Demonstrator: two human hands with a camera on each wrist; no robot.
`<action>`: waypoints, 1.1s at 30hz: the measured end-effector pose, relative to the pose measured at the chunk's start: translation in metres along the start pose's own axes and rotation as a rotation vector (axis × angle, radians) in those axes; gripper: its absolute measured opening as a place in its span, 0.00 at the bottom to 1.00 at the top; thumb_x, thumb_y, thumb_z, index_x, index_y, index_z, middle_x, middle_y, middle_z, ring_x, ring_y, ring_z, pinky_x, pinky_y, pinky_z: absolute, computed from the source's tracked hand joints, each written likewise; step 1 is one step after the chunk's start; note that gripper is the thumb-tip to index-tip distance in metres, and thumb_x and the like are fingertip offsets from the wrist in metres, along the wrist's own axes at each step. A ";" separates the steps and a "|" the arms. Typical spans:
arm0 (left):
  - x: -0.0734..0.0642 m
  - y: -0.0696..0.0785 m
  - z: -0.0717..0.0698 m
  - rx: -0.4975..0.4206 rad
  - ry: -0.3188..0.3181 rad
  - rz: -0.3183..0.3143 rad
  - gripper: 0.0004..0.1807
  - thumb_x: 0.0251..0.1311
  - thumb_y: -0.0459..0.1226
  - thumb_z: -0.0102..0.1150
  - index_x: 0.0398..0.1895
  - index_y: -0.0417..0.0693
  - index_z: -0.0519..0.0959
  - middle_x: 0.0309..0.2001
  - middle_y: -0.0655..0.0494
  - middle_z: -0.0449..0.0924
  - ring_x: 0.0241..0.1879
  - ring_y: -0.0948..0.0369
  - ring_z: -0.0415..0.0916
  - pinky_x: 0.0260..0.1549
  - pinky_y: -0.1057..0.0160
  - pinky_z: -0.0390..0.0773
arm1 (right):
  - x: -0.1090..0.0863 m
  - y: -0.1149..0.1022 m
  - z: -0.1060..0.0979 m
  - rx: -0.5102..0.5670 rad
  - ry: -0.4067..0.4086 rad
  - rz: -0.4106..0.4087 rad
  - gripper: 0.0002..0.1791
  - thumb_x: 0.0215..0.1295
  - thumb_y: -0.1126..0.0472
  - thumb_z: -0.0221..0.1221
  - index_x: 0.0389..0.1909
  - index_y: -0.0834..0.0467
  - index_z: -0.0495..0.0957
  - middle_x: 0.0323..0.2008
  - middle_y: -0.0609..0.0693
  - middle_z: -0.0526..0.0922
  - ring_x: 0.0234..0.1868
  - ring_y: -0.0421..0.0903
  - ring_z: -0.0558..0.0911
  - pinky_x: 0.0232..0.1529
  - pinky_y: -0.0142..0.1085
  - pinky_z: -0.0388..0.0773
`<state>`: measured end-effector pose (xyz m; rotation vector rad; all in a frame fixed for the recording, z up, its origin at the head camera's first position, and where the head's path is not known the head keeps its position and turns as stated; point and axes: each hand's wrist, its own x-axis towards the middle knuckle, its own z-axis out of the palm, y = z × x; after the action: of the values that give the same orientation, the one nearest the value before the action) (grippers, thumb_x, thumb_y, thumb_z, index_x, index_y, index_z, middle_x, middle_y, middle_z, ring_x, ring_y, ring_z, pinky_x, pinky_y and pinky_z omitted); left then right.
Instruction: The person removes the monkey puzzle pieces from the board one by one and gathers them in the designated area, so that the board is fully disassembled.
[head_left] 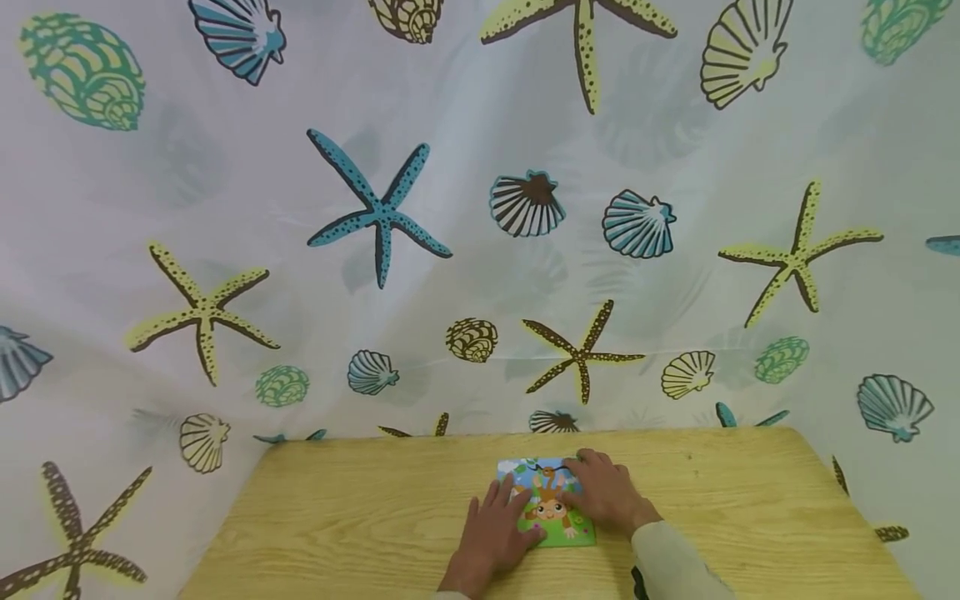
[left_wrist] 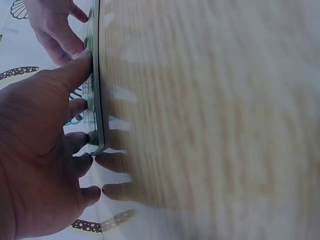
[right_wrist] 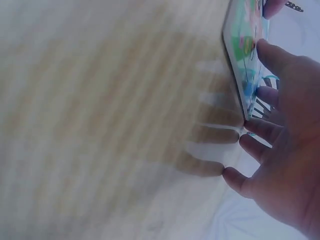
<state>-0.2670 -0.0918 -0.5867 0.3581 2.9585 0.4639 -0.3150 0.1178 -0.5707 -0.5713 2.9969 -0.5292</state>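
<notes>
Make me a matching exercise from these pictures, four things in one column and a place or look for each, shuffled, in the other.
Column one:
1. Picture board
2. Table
3. Left hand
4. Cloth backdrop

Column two:
A. Pale, with a printed sea pattern
B. Touching the board's left side in the head view
C. Lying flat on the table
D. Yellowish wood grain

Pairs: 1-C, 2-D, 3-B, 4-A
</notes>
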 end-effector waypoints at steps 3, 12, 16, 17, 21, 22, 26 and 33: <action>-0.001 0.001 -0.004 -0.008 -0.008 0.006 0.36 0.60 0.63 0.54 0.69 0.60 0.67 0.76 0.46 0.52 0.75 0.44 0.50 0.67 0.32 0.54 | 0.007 -0.001 -0.005 0.004 -0.022 0.002 0.29 0.62 0.40 0.61 0.60 0.51 0.75 0.60 0.56 0.72 0.60 0.59 0.71 0.52 0.66 0.70; -0.007 0.009 -0.009 -0.031 -0.017 0.022 0.36 0.60 0.61 0.55 0.69 0.58 0.66 0.76 0.45 0.52 0.75 0.43 0.50 0.68 0.32 0.55 | 0.026 -0.005 -0.028 0.008 -0.159 0.069 0.24 0.47 0.46 0.73 0.42 0.51 0.78 0.47 0.51 0.72 0.51 0.53 0.72 0.51 0.63 0.71; -0.007 0.012 -0.008 -0.027 -0.014 0.028 0.36 0.61 0.60 0.55 0.69 0.57 0.66 0.76 0.44 0.53 0.75 0.43 0.50 0.68 0.32 0.55 | 0.029 -0.002 -0.031 0.008 -0.191 0.083 0.23 0.45 0.48 0.74 0.40 0.50 0.77 0.42 0.49 0.71 0.46 0.50 0.72 0.51 0.59 0.73; -0.007 0.013 -0.008 -0.020 -0.012 0.029 0.36 0.61 0.60 0.55 0.69 0.56 0.66 0.76 0.44 0.53 0.75 0.43 0.50 0.68 0.33 0.55 | 0.030 -0.002 -0.031 0.016 -0.197 0.082 0.23 0.45 0.48 0.75 0.40 0.51 0.77 0.41 0.48 0.71 0.45 0.50 0.72 0.50 0.59 0.73; -0.003 0.015 -0.009 0.004 -0.013 0.041 0.36 0.61 0.59 0.55 0.69 0.54 0.67 0.75 0.46 0.55 0.75 0.46 0.50 0.69 0.35 0.54 | 0.031 -0.001 -0.031 0.053 -0.224 0.075 0.23 0.47 0.50 0.74 0.40 0.52 0.75 0.40 0.48 0.71 0.42 0.48 0.71 0.47 0.54 0.76; -0.002 0.015 -0.009 0.012 -0.017 0.048 0.36 0.61 0.58 0.55 0.69 0.53 0.67 0.75 0.47 0.55 0.75 0.47 0.50 0.70 0.36 0.54 | 0.031 -0.001 -0.031 0.061 -0.228 0.072 0.23 0.47 0.51 0.74 0.40 0.52 0.75 0.39 0.48 0.70 0.41 0.47 0.71 0.47 0.53 0.76; 0.003 0.018 -0.013 0.024 -0.038 0.071 0.36 0.59 0.56 0.56 0.69 0.50 0.67 0.75 0.50 0.57 0.75 0.49 0.52 0.71 0.41 0.57 | 0.032 -0.001 -0.030 0.052 -0.233 0.046 0.21 0.48 0.51 0.74 0.38 0.54 0.76 0.38 0.49 0.70 0.39 0.47 0.70 0.44 0.52 0.76; 0.006 0.020 -0.017 0.060 -0.036 0.108 0.33 0.59 0.53 0.53 0.69 0.56 0.68 0.74 0.51 0.58 0.74 0.45 0.54 0.68 0.43 0.63 | 0.036 -0.003 -0.027 0.013 -0.204 0.000 0.23 0.49 0.50 0.74 0.43 0.52 0.76 0.42 0.48 0.73 0.44 0.48 0.74 0.48 0.57 0.76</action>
<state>-0.2708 -0.0764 -0.5645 0.5287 2.9340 0.3776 -0.3501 0.1102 -0.5438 -0.5862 2.7988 -0.4599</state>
